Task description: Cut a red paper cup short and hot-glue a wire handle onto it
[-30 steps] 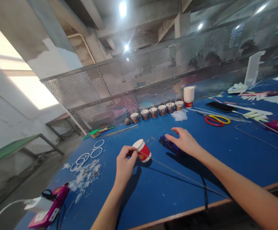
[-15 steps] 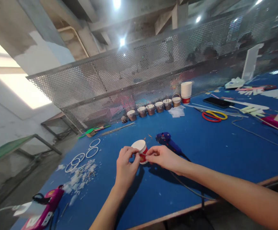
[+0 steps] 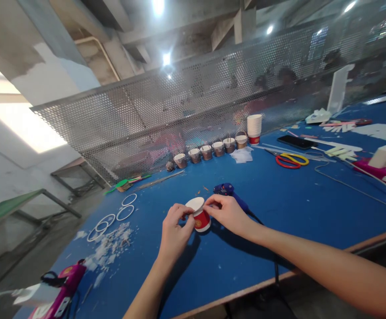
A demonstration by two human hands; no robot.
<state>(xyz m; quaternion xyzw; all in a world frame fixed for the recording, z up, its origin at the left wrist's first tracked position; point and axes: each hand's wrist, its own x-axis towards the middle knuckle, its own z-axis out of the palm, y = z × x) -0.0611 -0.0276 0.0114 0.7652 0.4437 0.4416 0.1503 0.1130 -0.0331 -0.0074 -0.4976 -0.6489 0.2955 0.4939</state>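
Observation:
A small red paper cup (image 3: 200,215) with a white base stands upside down on the blue table (image 3: 306,204). My left hand (image 3: 174,232) grips its left side. My right hand (image 3: 228,213) pinches the cup's right side near the top. A blue glue gun (image 3: 230,193) lies just behind my right hand, its cord running toward the table's front edge.
A row of brown-wrapped cups (image 3: 209,151) and a stack of white cups (image 3: 254,128) line the perforated metal screen (image 3: 186,115). Red and yellow scissors (image 3: 290,160), a black phone (image 3: 297,141), white rings (image 3: 113,215), white scraps (image 3: 111,246) and a pink device (image 3: 61,294) lie around.
My right hand left the glue gun and came to the cup. The cup went from tilted in my left hand to upside down on the table between both hands.

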